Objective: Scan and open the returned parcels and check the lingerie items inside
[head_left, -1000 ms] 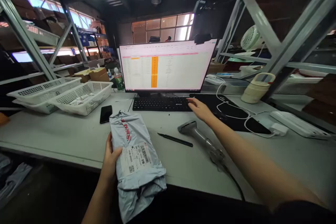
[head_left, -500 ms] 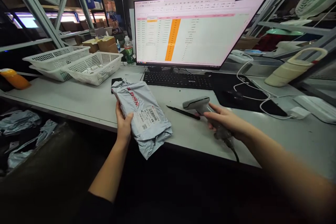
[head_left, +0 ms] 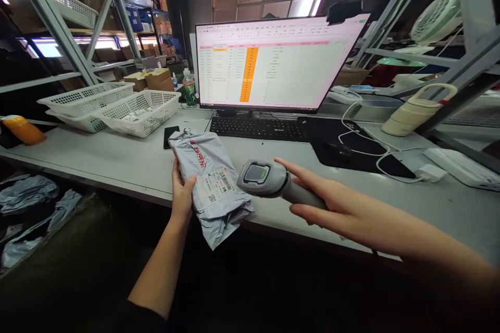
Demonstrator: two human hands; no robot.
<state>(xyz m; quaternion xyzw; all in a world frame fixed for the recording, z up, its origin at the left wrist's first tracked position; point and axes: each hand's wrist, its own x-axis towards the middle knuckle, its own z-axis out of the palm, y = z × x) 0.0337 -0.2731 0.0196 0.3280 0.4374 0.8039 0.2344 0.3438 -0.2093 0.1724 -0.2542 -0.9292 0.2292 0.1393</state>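
My left hand (head_left: pixel 182 193) is closed on the left edge of a grey plastic mailing bag (head_left: pixel 203 158), thumb on top. The bag has red print and a white shipping label (head_left: pixel 215 186) with a barcode facing up. It is tilted over the front edge of the desk. My right hand (head_left: pixel 316 192) grips the handle of a grey barcode scanner (head_left: pixel 262 178), its head just right of the label and lit with a small green mark. Whether the scanner touches the bag I cannot tell.
Behind the bag stand a black keyboard (head_left: pixel 258 128) and a monitor (head_left: pixel 265 70) showing a spreadsheet. A phone (head_left: pixel 171 137) lies by the bag's far corner. White baskets (head_left: pixel 142 114) sit at the left. A mouse pad (head_left: pixel 332 148), cables and a cream tumbler (head_left: pixel 408 114) are at the right.
The scanner has moved left and turned, its head now beside the label instead of over the desk. It now covers the spot where a black pen-like item lay. My left hand still holds the bag.
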